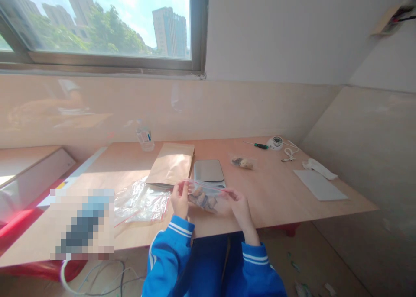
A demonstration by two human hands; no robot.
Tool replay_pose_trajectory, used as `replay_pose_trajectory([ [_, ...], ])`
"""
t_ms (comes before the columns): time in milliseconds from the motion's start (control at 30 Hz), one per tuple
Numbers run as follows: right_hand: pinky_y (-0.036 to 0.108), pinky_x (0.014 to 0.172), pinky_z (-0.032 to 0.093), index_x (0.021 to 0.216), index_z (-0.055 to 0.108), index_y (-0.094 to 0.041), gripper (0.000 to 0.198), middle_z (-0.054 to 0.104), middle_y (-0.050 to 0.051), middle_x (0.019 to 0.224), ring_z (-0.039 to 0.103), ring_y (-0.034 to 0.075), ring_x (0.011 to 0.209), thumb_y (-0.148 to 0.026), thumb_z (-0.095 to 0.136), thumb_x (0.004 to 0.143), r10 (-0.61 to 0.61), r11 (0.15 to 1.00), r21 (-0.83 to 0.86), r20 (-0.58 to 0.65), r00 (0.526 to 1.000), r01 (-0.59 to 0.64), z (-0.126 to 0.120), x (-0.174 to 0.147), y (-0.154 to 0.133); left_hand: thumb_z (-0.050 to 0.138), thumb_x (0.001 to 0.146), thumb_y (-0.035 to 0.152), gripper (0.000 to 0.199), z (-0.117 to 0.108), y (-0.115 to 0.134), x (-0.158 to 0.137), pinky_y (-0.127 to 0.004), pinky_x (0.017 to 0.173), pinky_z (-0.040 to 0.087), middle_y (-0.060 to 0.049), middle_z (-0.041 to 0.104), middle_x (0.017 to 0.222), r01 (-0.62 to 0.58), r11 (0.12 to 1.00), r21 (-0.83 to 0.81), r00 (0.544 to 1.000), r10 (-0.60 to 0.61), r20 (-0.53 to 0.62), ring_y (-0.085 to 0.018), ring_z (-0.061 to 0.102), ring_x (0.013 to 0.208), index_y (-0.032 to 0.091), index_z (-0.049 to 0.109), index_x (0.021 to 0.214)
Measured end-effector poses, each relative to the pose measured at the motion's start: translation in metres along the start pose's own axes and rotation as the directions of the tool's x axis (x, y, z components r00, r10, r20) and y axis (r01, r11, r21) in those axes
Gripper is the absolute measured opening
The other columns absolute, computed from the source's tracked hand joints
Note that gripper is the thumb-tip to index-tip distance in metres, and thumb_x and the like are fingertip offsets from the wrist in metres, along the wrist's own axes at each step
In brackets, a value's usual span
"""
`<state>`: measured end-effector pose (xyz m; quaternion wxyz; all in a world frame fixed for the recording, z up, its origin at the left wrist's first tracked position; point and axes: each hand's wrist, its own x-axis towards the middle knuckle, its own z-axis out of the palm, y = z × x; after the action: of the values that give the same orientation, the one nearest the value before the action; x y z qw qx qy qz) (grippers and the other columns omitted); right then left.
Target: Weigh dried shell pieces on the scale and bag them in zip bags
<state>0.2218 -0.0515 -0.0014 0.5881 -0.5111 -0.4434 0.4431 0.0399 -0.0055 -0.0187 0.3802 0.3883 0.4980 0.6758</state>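
A clear zip bag (222, 206) with brown, dried-looking chunks inside hangs between my hands, just above the table's near edge. My left hand (180, 198) pinches its upper left corner. At the upper right end of the zip strip, my right hand (238, 204) grips the bag between thumb and fingers. Right behind the bag lies a small flat scale (209, 170) with a metal top, its front partly hidden. A brown paper pouch (173, 163) lies left of the scale. Several flat clear zip bags (143, 204) are spread out left of my left hand.
Another filled clear bag (243, 162) lies right of the scale. A plastic bottle (145, 137) stands at the back left. Toward the back right are a green screwdriver (261, 146), a white dome camera (275, 143), a cable (288, 155) and a white sheet (320, 185).
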Motion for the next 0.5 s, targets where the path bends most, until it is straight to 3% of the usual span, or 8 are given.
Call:
replay_pose_trajectory([
  [100, 0.042, 0.085, 0.052, 0.082, 0.070, -0.018, 0.036, 0.075, 0.008, 0.084, 0.070, 0.026, 0.084, -0.050, 0.074, 0.066, 0.007, 1.000, -0.009, 0.037, 0.999, -0.006, -0.004, -0.001, 0.001, 0.066, 0.073, 0.049, 0.037, 0.001, 0.005, -0.001, -0.028, 0.065, 0.054, -0.005, 0.069, 0.077, 0.032, 0.997, -0.068, 0.999, -0.029, 0.042, -0.017, 0.067, 0.070, 0.015, 0.062, 0.086],
  [333, 0.037, 0.074, 0.055, 0.089, 0.069, -0.015, 0.043, 0.074, 0.010, 0.082, 0.070, 0.024, 0.079, -0.055, 0.067, 0.072, -0.002, 0.999, 0.043, -0.182, 0.983, 0.010, 0.004, 0.000, 0.009, 0.068, 0.071, 0.046, 0.034, -0.001, 0.011, -0.006, -0.031, 0.062, 0.056, -0.005, 0.073, 0.077, 0.146, 0.975, -0.165, 0.976, -0.115, 0.184, -0.020, 0.070, 0.066, 0.017, 0.058, 0.086],
  [500, 0.037, 0.077, 0.053, 0.086, 0.069, -0.016, 0.045, 0.074, 0.009, 0.081, 0.069, 0.024, 0.079, -0.059, 0.057, 0.079, -0.058, 0.998, -0.034, -0.244, 0.968, 0.051, 0.008, 0.000, 0.013, 0.070, 0.069, 0.046, 0.034, 0.000, 0.015, -0.006, -0.033, 0.064, 0.057, -0.008, 0.074, 0.077, 0.212, 0.960, -0.181, 0.952, -0.161, 0.259, -0.024, 0.071, 0.069, 0.016, 0.056, 0.077],
])
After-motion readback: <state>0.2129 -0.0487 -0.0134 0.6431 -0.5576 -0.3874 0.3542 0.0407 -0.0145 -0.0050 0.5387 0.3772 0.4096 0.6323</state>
